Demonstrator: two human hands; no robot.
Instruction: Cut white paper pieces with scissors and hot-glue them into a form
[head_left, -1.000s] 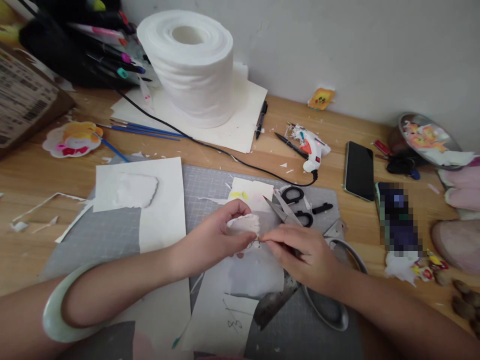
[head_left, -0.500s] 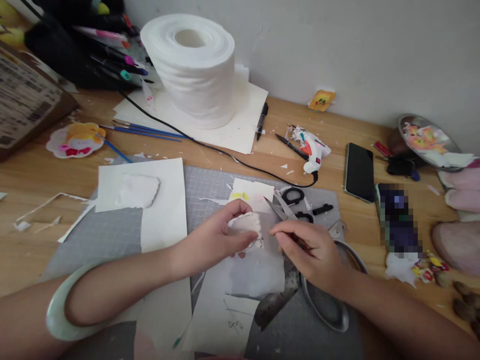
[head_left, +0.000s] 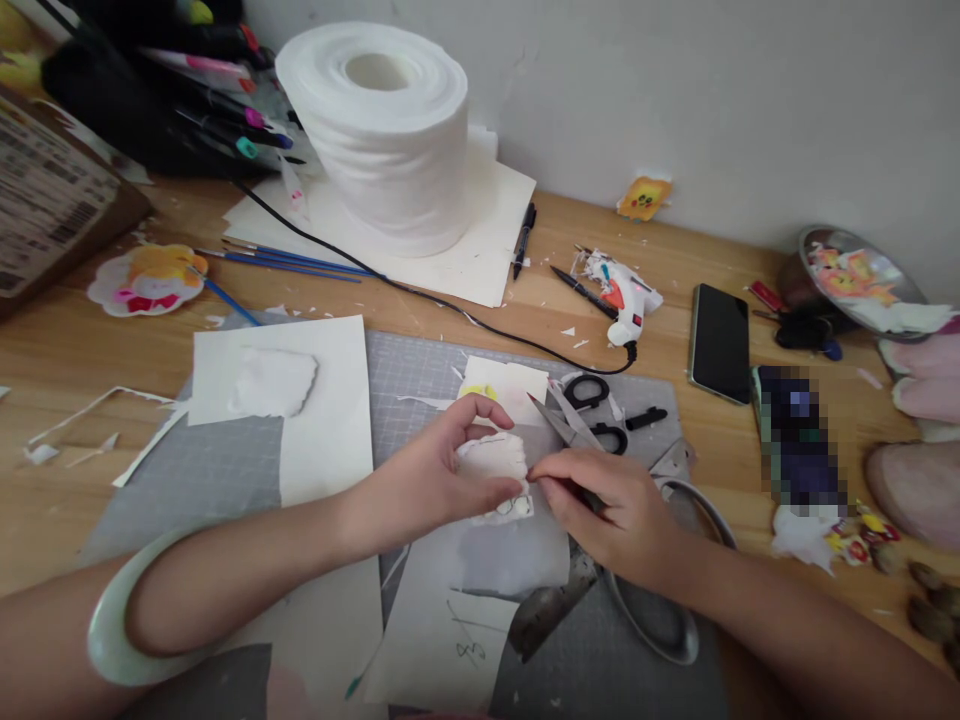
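A small white piece with a wavy edge and dark drawn lines (head_left: pixel 495 462) is held between the thumb and fingers of my left hand (head_left: pixel 442 470), over papers on the grey cutting mat (head_left: pixel 412 365). My right hand (head_left: pixel 619 505) is closed in a pinch, its fingertips at the right edge of that piece. What it pinches, if anything, is too small to make out. Black-handled scissors (head_left: pixel 574 430) lie open just above my right hand. Under the hands is a translucent sheet (head_left: pixel 517 560) on marked white paper (head_left: pixel 469 640).
A big white roll (head_left: pixel 382 150) stands at the back. A glue gun (head_left: pixel 626 305), a black phone (head_left: pixel 718 343) and a metal bowl (head_left: pixel 911 290) are to the right. Metal-handled shears (head_left: pixel 645 620) lie beneath my right forearm. A black cable (head_left: pixel 450 315) crosses the table.
My right hand has moved left, bringing its fingertips to the white piece. The fingers of my left hand have shifted on the piece, showing more of its upper part.
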